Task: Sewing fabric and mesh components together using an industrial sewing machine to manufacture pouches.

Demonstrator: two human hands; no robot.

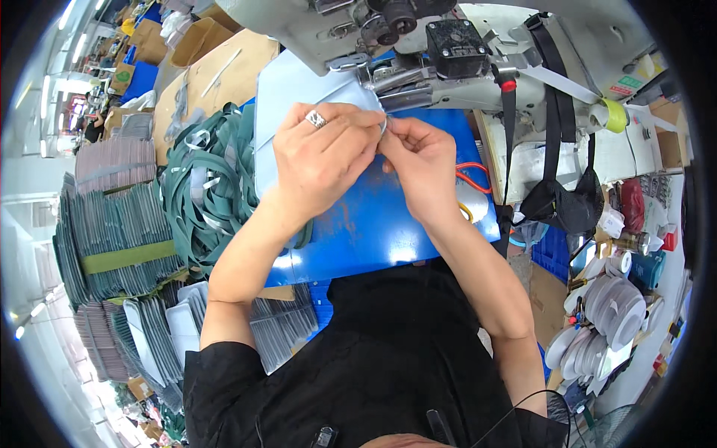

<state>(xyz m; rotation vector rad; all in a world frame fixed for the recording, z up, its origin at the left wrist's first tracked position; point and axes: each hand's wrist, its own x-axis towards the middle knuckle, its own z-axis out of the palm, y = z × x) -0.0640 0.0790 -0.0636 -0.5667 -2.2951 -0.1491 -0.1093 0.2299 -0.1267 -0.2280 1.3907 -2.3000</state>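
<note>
- Pale blue panel [295,86] lies over the blue table [366,239], its right edge beside the metal parts of the machine [407,86]. Set askew there, it could probably feed crooked or pucker.
- Left hand [325,157]: fingers bunched narrow, tips pinching the panel's edge. Pressing unevenly, they might crease it.
- Right hand [418,153]: thumb and forefinger closed on the same edge, tips almost meeting the left's. I cannot tell whether a strip is pinched with it; if so, a loose pinch could let the two slip apart.
- Both hands sit close to the machine; a start with fingertips there could nip them.
- Red-handled scissors [473,178] rest just beside the right hand; a backward sweep might knock them.
- Green strips [209,190] heap against the panel's left side and could snag or drag it if it turns.
</note>
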